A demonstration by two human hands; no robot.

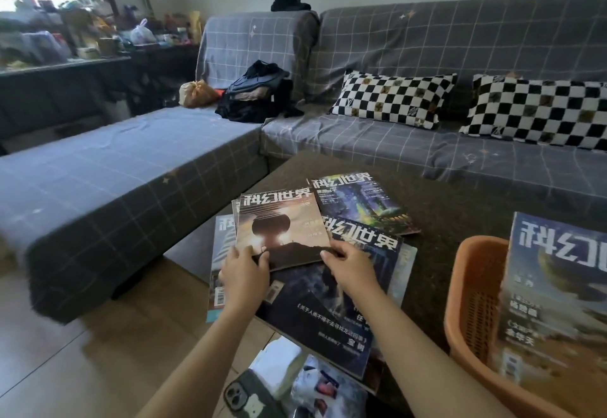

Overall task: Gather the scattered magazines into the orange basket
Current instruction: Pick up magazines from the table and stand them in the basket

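Several magazines lie overlapped on the dark table [453, 207]. Topmost is a tan-covered magazine [282, 220] with a dark round shape on its cover. My left hand [244, 273] grips its near left corner and my right hand [348, 263] pinches its near right edge. Under it lie a large dark blue magazine [328, 312], a blue-green magazine [364, 204] farther back, and a pale one [221, 253] hanging over the table's left edge. The orange basket [473, 302] stands at the right, with one magazine [555, 289] leaning upright inside it.
A grey checked sofa [131, 168] wraps around the table's far and left sides, with two checkered pillows [394, 99] and a black bag [256, 95] on it. A phone [246, 398] and white bags [305, 381] lie below the table's near edge.
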